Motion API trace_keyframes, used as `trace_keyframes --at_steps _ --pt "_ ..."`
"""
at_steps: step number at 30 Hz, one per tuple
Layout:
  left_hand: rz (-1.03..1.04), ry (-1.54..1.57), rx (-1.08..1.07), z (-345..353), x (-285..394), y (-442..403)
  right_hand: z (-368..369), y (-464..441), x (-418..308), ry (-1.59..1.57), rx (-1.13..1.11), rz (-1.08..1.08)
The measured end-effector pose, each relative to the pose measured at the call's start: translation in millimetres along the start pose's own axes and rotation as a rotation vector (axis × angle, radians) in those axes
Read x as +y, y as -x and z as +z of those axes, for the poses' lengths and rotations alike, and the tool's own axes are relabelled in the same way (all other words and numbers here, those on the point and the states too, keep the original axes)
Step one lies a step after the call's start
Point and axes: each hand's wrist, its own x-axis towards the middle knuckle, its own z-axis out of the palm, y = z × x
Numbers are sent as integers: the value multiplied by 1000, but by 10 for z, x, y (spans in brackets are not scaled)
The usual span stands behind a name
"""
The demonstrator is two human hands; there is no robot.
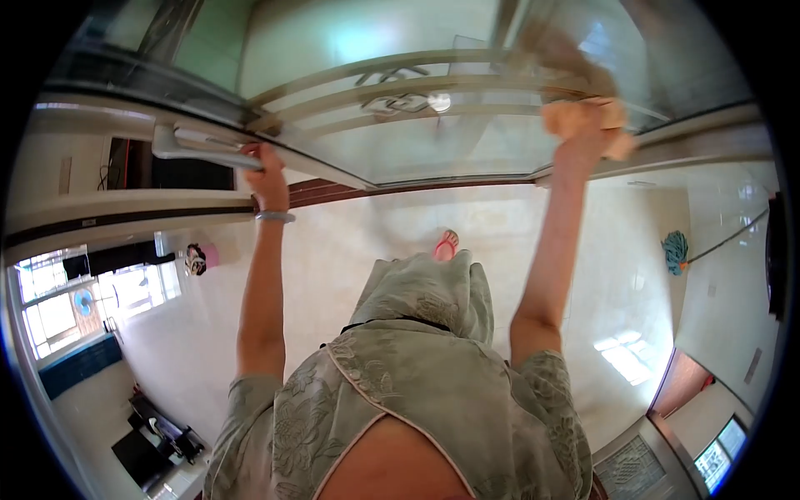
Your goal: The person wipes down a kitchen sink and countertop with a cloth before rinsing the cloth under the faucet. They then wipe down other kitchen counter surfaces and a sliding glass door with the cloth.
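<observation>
My left hand [268,177] is closed around the end of a pale door handle [196,152] on the frame of a glass door. Over on the right, my right hand [586,137] presses an orange cloth [587,118] against the glass pane [433,154], with its fingers mostly covered by the cloth. The hand and cloth are slightly blurred and mirrored in the glass. Pale curved bars and a looped metal ornament [398,103] show in the pane.
A teal mop [677,250] leans by the right wall. Glossy tiles make up the floor [367,237], and a foot in a red sandal [447,245] stands below the door. At left are a bright window [137,292] and dark furniture [142,458].
</observation>
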Motion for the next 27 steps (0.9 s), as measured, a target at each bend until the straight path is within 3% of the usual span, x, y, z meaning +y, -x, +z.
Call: trace_keyframes --at_steps 2,5,7,8,10,11,13,20,23,26,27 --pt "129 50 -18 76 -19 60 425 204 -680 150 -19 -235" --pt "77 65 -38 59 -54 72 890 503 -954 249 -166 -419" --pt "14 67 -22 36 -88 81 1088 635 -813 540 -198 -838" --pt "115 -10 -5 15 -178 83 1176 699 -672 533 -232 -838" --pt "208 -100 34 26 -231 106 1357 887 -297 516 -293 -1161" --pt "435 -301 144 99 -165 127 1451 1006 -100 496 -310 -1308" --pt "665 -509 283 183 -133 128 1591 1262 339 437 -323 -1588" --pt "703 -208 306 69 -626 111 1697 2193 2024 355 -588 -1602" --pt "572 -197 375 40 -640 53 1757 2474 2618 332 -679 -1564" --pt "721 158 206 -6 -715 -99 1802 2699 3145 314 -750 -1536" --pt "963 -215 347 33 -696 -103 1810 2769 3315 306 -773 -1526"
